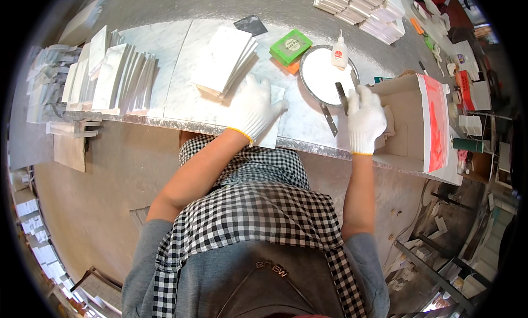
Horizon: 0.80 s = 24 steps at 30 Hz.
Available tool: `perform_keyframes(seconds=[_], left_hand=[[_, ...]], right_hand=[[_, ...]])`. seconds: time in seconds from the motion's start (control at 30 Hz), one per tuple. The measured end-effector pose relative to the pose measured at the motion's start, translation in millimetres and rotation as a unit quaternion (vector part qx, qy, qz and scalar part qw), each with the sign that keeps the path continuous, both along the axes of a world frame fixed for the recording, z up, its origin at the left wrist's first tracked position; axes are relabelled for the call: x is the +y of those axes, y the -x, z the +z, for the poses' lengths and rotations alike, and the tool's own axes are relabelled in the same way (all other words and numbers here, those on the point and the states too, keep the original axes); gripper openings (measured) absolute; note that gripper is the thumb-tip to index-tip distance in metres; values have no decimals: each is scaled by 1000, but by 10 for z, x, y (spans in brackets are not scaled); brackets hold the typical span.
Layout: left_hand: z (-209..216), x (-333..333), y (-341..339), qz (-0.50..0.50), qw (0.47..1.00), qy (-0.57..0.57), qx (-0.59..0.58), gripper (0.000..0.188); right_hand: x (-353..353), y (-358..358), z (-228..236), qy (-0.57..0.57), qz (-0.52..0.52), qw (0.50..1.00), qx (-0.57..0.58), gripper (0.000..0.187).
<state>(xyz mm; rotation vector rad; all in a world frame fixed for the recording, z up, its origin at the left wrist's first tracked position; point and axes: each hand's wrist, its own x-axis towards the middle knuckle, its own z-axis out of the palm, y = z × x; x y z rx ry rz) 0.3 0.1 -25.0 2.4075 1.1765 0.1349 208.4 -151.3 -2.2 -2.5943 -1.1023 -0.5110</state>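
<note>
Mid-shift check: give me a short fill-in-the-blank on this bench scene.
The left hand and right hand wear gloves coloured mainly ____.
The hand nearer the dark blade is the ____ one.
Beside the round white dish, a block's printed face is coloured ____.
The apron is checked white and ____.
Missing words: white; right; green; black.

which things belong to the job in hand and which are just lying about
Probably in use:
- flat white tile under left grip
- dark narrow flat strip by right grip
- white round dark-rimmed disc

Apparently lying about:
- green rectangular box
- dark grey flat sheet
</note>
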Motion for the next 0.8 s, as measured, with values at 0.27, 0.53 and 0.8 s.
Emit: perform_keyframes(seconds=[0.27, 0.53, 0.8], left_hand=[[-68, 15, 154, 2, 1000, -23, -1, 59], [-245, -10, 347, -9, 995, -96, -28, 52], [-265, -48, 378, -22, 990, -123, -58, 41]], right_hand=[[2, 170, 76, 95, -27, 982, 159, 28], [23, 600, 219, -27, 32, 971, 234, 27], [398, 1165, -394, -83, 146, 909, 382, 23]])
